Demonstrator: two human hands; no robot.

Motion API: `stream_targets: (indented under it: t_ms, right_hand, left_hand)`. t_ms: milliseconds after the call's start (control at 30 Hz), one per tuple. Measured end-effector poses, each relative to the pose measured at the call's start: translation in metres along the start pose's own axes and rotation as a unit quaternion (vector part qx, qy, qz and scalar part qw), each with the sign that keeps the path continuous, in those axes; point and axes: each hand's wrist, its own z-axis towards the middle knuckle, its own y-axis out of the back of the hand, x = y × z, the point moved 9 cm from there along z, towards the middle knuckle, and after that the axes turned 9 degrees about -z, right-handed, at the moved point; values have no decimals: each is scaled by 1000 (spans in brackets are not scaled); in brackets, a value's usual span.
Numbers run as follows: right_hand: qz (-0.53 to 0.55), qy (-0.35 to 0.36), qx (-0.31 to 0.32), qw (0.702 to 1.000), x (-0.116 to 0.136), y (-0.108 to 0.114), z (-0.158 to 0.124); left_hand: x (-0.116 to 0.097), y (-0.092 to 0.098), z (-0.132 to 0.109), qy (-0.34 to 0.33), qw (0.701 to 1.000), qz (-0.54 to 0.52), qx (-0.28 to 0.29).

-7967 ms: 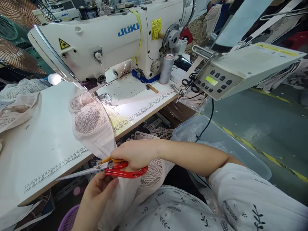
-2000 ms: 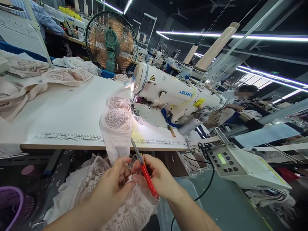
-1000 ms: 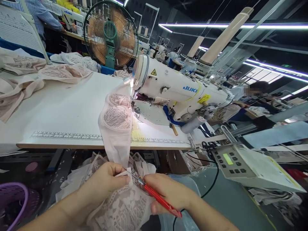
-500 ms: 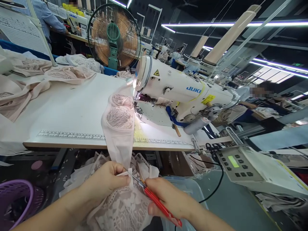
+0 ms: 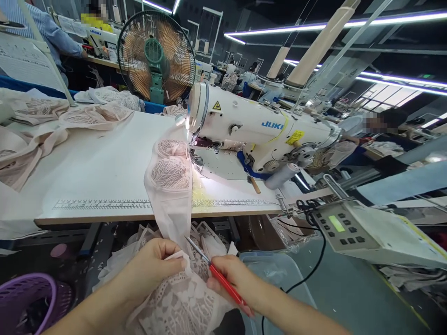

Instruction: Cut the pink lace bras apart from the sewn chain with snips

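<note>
A pale pink lace garment [image 5: 170, 186] hangs from the needle area of the white JUKI sewing machine [image 5: 254, 132] over the table's front edge and down to my lap. My left hand [image 5: 153, 272] pinches the garment's edge low at the centre. My right hand [image 5: 233, 281] is closed on red-handled thread snips [image 5: 216, 274], their thin blades pointing up-left at the cloth right beside my left fingers.
The white sewing table [image 5: 91, 163] carries a printed ruler along its front and more pink lace pieces at far left. A control panel [image 5: 352, 228] juts out at right, a clear bin [image 5: 275, 274] below, a purple basket [image 5: 28, 298] at bottom left. A fan [image 5: 155, 56] and other people sit behind.
Over the last second the snips' blades have drawn back slightly from the pinched edge and my view shifted a little; both hands keep their hold.
</note>
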Motion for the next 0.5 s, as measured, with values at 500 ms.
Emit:
stream_targets:
  t_ms: [500]
  right_hand:
    - [-169,94,-75,978,40,46,-24]
  left_hand:
    - [-25,26,-20,-114,990,30,-78]
